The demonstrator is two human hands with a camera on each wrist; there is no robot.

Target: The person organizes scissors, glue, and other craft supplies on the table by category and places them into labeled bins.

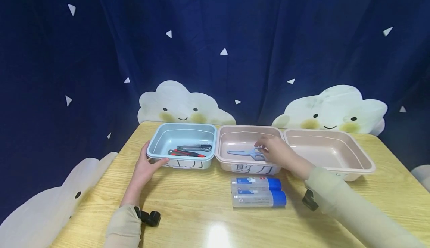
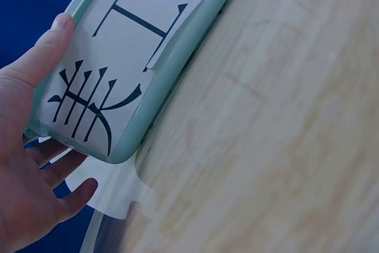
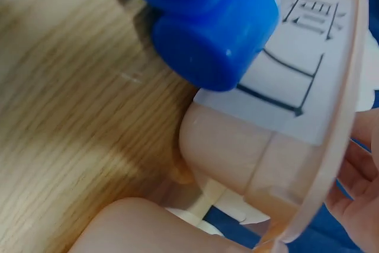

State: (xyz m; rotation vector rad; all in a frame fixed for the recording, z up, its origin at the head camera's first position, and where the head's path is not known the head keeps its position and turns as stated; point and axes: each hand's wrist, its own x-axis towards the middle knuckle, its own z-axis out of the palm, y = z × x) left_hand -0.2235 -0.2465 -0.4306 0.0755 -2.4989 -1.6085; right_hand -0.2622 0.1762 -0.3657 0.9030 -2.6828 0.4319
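Note:
My left hand (image 1: 145,167) holds the front left corner of a light blue bin (image 1: 181,126). Its thumb lies along the labelled front in the left wrist view, with the fingers round the side. Inside that bin are a grey utility knife (image 1: 193,148) and a red and black utility knife (image 1: 186,153). Reaching into the middle pink bin (image 1: 222,158), my right hand (image 1: 277,150) pinches the handle of light blue scissors (image 1: 242,152). The blades point left. In the right wrist view the bin's wall hides the scissors and part of this hand (image 3: 364,188).
Two clear tubes with blue caps (image 1: 279,198) lie side by side in front of the middle bin. A second pink bin (image 1: 364,162) stands to the right, under my right forearm at its near left corner. A dark blue curtain (image 1: 208,12) hangs behind the wooden table (image 1: 188,203).

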